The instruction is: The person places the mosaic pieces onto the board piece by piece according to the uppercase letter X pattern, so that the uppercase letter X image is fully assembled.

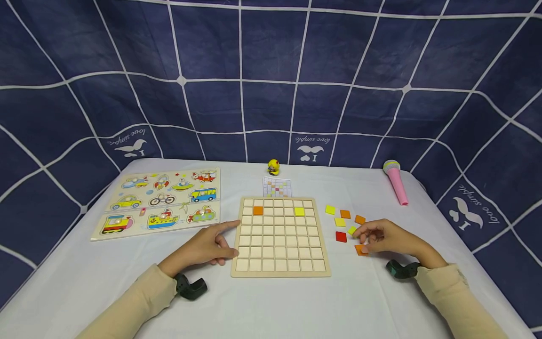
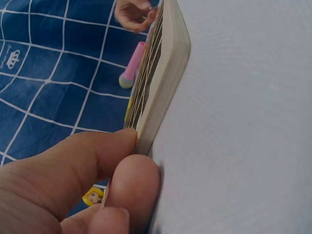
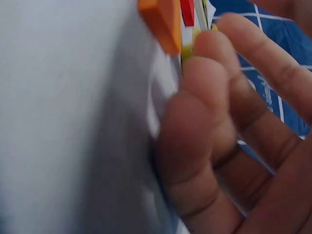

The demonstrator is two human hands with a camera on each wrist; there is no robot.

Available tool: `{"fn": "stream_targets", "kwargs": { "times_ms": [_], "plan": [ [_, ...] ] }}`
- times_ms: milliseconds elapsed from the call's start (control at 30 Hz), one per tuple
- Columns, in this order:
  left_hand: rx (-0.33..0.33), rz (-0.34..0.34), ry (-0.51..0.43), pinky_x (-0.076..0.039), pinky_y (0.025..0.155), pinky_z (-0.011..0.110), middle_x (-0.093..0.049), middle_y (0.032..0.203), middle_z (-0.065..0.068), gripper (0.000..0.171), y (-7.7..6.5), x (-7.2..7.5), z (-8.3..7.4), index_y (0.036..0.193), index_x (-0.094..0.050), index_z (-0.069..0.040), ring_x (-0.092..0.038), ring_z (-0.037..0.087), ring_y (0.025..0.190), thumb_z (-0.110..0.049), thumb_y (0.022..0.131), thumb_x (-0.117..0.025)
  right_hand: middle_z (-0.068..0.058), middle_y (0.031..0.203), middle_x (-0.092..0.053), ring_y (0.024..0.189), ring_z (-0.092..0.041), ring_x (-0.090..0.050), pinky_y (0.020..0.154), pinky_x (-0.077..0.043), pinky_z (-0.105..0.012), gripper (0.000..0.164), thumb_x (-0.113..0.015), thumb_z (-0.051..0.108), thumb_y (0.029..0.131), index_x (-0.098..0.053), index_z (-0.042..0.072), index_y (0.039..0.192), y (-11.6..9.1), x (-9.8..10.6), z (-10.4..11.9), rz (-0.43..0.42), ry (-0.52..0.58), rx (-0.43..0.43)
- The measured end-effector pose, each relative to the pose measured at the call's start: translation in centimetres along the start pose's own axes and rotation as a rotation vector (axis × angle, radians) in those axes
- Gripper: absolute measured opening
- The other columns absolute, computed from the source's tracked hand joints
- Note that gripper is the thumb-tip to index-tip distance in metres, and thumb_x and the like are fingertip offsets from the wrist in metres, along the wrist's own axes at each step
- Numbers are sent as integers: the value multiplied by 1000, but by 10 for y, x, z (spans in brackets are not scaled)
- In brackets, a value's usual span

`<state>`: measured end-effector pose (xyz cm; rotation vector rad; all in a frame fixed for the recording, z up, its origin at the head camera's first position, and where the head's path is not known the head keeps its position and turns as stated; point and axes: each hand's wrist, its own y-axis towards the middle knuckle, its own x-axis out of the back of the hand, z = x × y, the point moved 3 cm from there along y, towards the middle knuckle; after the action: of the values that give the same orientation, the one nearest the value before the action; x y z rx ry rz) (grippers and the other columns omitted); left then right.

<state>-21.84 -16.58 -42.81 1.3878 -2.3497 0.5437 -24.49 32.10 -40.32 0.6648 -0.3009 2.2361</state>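
Observation:
A square wooden grid board [image 1: 273,272] lies on the white table, with an orange tile [image 1: 258,210] and a yellow tile [image 1: 299,211] in its second row from the back. My left hand [image 1: 208,244] touches the board's left edge with thumb and index fingertip, the other fingers bent beneath. Right of the board lie loose tiles, among them a red tile [image 1: 341,237] and several yellow and orange ones. Above these, my right hand [image 1: 387,238] is relaxed, thumb at a near orange tile [image 1: 360,250], index fingertip by a yellow tile [image 1: 352,230]. Nothing shows between its fingers.
A picture puzzle board [image 1: 169,207] lies at the left. Behind the grid board are a printed pattern card [image 1: 277,187] and a small yellow-headed figurine [image 1: 273,166]. At the back right lies a pink toy microphone [image 1: 397,183]. A dark blue checked cloth [image 1: 271,56] hangs around the table.

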Motion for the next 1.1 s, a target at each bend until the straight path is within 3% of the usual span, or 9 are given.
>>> {"fn": "stream_targets", "kwargs": {
  "times_ms": [333,733,1100],
  "plan": [
    [-5,5,1,-52,50,26,-68,71,3,86,0,0,1,163,-42,1,-66,15,57,-15,92,-87,-10,93,-65,67,-15,-54,59,-46,-24,33,-84,-3,88,-73,-10,118,-10,4,-11,26,15,-29],
    [-2,3,2,-53,51,26,-68,71,3,86,0,1,-1,163,-43,1,-66,15,57,-15,92,-87,-14,82,-58,66,-9,-52,55,-43,-24,22,-84,-5,85,-76,-1,105,-10,2,-10,7,-33,6],
    [-9,7,-2,-52,50,26,-68,70,3,86,0,0,0,163,-42,2,-64,14,56,-14,92,-87,0,78,-58,70,-11,-54,60,-45,-23,22,-80,-6,86,-73,1,105,-3,0,-5,-3,-57,2]
  ]
}}
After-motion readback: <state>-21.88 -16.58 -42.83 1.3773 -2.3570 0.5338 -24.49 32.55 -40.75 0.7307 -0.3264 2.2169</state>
